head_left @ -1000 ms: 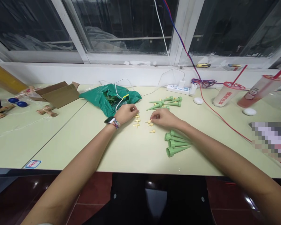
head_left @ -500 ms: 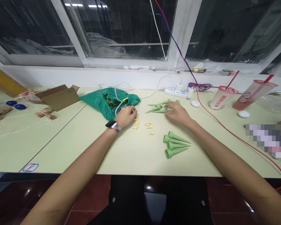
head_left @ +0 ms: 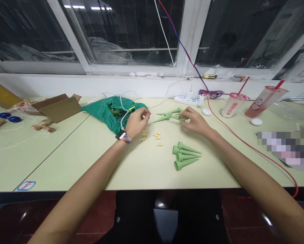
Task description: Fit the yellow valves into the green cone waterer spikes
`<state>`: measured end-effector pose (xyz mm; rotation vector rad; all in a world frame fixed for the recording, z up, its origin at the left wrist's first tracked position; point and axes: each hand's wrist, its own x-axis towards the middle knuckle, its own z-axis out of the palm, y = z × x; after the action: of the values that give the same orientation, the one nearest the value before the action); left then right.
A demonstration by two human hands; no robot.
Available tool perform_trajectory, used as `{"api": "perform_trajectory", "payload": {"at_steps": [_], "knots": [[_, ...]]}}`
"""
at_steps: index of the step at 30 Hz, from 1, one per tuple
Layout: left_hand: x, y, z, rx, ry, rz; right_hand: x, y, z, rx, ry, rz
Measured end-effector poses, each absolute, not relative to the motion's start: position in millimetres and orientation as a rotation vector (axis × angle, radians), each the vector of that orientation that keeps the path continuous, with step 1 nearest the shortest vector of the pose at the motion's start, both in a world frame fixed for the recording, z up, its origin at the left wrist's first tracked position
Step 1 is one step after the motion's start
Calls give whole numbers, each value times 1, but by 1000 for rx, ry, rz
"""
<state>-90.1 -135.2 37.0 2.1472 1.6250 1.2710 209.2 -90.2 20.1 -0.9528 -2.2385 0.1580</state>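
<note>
1. Left hand (head_left: pixel 138 123): closing narrow, its fingertips pinching together just beside a green plastic bag (head_left: pixel 108 112). Whether anything is between them is too small to tell. A wristwatch (head_left: pixel 121 135) and a beaded bracelet (head_left: pixel 127 139) are sitting on the wrist.
2. Right hand (head_left: pixel 195 122): curving narrow, touching the wide end of one green plastic spike (head_left: pixel 179 118) in a loose bunch of about three. Whether it is gripping cannot be told.
3. Four more green plastic spikes (head_left: pixel 185 156): lying together on the pale green worktop (head_left: pixel 65 162), nearer the person and apart from both hands.
4. Small cream plastic fittings (head_left: pixel 154 137): lying scattered between the hands, just below them.
5. Green plastic bag: slumping open, showing green parts inside, with a white cable (head_left: pixel 122 112) running across it.
6. Cardboard box (head_left: pixel 57 108): lying flaps-open left of the bag, beside wooden pieces (head_left: pixel 44 127) and blue round parts (head_left: pixel 9 119).
7. Power strip (head_left: pixel 187 101): sitting against the wall, with a red cable (head_left: pixel 243 142) trailing off to the right.
8. Two plastic drink cups with red straws (head_left: pixel 234 105): standing at the far right.
</note>
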Motion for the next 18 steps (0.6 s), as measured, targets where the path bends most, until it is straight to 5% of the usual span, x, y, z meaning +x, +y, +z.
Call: {"api": "perform_trajectory", "payload": {"at_steps": [6,13,18], "knots": [[-20,-154,42,1693,1379,1057,195,-112,24,-729,-1841,261],[13,-151,46,1486,1013,1118,189,-145,28,-596,-1893,117],[12,-154,33,1492,912,1111,196,-149,31,-660,-1928,328]]}}
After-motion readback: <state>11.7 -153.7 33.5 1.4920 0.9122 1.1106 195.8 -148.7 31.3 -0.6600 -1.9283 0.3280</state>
